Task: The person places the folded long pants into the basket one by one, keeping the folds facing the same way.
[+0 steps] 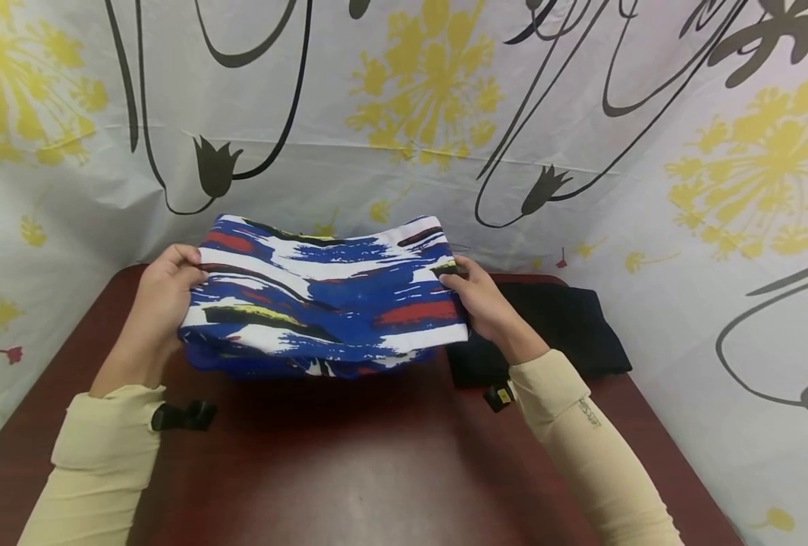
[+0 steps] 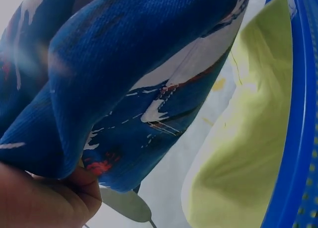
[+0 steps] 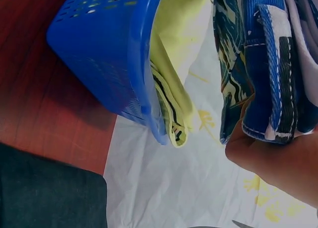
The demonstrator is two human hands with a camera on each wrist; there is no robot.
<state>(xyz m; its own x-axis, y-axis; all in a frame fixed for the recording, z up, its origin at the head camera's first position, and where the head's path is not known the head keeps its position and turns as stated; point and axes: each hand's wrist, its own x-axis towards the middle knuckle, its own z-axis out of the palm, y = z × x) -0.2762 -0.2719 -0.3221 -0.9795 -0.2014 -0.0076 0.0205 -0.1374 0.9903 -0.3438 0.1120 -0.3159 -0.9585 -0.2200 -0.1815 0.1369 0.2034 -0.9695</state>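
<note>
A folded garment (image 1: 349,296) with blue, white, red, black and yellow brushstroke print is held up over the table. My left hand (image 1: 165,292) grips its left edge, and my right hand (image 1: 479,299) pinches the right edge between thumb and fingers. Stitched hems and several layers of the garment (image 3: 266,64) show in the right wrist view; what kind of garment it is, I cannot tell. Under and behind it stands a blue plastic basket (image 3: 94,64), mostly hidden in the head view. Folded yellow-green cloth (image 2: 243,128) lies in the basket, rising above its rim.
A folded black cloth (image 1: 554,326) lies on the right of the dark red table (image 1: 349,470). Behind the table hangs a white sheet (image 1: 322,174) with yellow and dark flower prints. Small black devices (image 1: 185,415) sit at both wrists.
</note>
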